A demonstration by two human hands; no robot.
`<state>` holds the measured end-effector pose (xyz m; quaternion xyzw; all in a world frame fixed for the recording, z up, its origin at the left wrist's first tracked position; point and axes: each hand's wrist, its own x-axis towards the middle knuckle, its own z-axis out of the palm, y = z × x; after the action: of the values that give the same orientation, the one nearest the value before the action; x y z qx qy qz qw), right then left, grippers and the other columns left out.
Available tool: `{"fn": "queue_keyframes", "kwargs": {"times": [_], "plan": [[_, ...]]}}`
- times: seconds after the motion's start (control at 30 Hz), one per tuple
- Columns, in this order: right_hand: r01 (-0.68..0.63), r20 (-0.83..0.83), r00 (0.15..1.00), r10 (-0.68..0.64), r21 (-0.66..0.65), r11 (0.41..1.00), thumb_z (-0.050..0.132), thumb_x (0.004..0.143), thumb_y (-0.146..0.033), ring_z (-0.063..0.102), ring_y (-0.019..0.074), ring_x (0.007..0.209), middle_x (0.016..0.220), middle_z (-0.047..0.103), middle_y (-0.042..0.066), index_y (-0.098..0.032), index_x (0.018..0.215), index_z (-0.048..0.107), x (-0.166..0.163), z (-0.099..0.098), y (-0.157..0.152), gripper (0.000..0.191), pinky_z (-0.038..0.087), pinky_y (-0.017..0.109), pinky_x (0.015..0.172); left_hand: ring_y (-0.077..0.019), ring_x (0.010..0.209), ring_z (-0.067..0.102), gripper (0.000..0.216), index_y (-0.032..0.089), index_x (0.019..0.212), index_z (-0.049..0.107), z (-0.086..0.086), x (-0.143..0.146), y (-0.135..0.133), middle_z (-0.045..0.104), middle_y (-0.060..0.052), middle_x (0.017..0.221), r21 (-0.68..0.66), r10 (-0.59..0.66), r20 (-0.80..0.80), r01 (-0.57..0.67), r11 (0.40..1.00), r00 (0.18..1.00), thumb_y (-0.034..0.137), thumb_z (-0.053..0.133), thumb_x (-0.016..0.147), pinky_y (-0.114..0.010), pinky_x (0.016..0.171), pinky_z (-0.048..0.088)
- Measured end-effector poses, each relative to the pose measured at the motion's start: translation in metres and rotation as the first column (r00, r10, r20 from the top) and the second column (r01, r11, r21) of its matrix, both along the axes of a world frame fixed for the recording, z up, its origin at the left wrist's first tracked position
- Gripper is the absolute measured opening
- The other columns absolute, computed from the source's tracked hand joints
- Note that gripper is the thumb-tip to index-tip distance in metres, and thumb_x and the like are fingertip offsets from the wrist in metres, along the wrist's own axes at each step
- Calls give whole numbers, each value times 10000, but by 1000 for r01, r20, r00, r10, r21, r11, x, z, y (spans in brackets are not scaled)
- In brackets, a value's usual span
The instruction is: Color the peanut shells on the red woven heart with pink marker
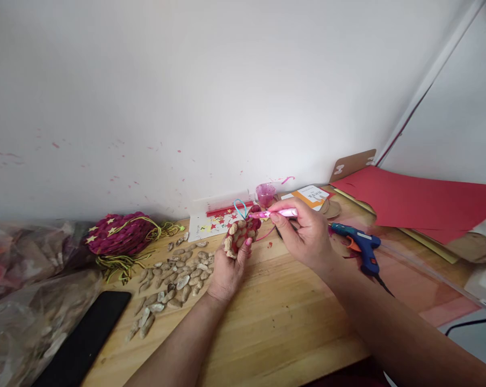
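My left hand (pixel 229 273) is closed around a peanut-shell ornament (pixel 240 234) with a light blue cord loop (pixel 240 207) on top. Some of its shells are painted dark magenta, the others are bare. My right hand (pixel 303 231) pinches a paintbrush (pixel 283 213) with a pink-stained white handle. The brush tip meets the upper painted shells. Behind the ornament stands a small clear cup (pixel 266 194) stained with magenta paint. Many loose peanut shells (pixel 182 271) lie on the wooden table to the left of my left hand.
A magenta shell ornament with yellow tassels (pixel 124 234) lies at left, near plastic bags (pixel 37 301) and a black phone-like slab (pixel 85 338). Star stickers (pixel 222 220) lie by the wall. A blue glue gun (pixel 357 244) and red paper (pixel 420 199) are at right.
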<state>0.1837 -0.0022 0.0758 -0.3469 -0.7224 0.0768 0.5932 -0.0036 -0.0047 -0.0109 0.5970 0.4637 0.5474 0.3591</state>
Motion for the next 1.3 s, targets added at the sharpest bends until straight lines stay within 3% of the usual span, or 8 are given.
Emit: {"fn": "queue_keyframes", "kwargs": {"times": [0.13, 0.63, 1.03, 1.3], "plan": [[-9, 26, 1000, 8, 32, 999, 630, 1006, -234, 714, 165, 800, 920, 779, 21, -253, 1002, 668, -1, 1, -1, 43, 560, 296, 712, -283, 1113, 742, 411, 216, 1240, 740, 1, -1, 0, 790, -131, 1163, 26, -4, -14, 4, 1000, 1000, 488, 701, 933, -352, 871, 637], [24, -25, 999, -25, -41, 999, 632, 1007, -266, 679, 149, 734, 878, 761, 13, -239, 994, 678, 2, 1, 2, 54, 516, 276, 662, -296, 1136, 746, 443, 198, 1282, 727, 3, -2, 1, 768, -156, 1237, 37, -24, -19, 25, 999, 1000, 472, 715, 934, -354, 888, 641], [34, -23, 999, -35, -28, 999, 628, 1004, -236, 674, 135, 727, 852, 753, 9, -219, 981, 680, 4, 3, 4, 59, 512, 256, 673, -294, 1194, 728, 454, 200, 1344, 696, -2, -2, 4, 753, -149, 1312, 92, -41, -35, 44, 995, 999, 463, 663, 975, -421, 1026, 600], [34, -35, 999, -37, -81, 996, 620, 1013, -281, 653, 140, 698, 856, 747, 13, -219, 993, 681, 4, 2, 4, 90, 502, 275, 664, -301, 1158, 732, 439, 211, 1276, 722, 0, 0, 2, 787, -137, 1205, 51, -45, 74, 41, 998, 996, 456, 745, 913, -387, 936, 629]]}}
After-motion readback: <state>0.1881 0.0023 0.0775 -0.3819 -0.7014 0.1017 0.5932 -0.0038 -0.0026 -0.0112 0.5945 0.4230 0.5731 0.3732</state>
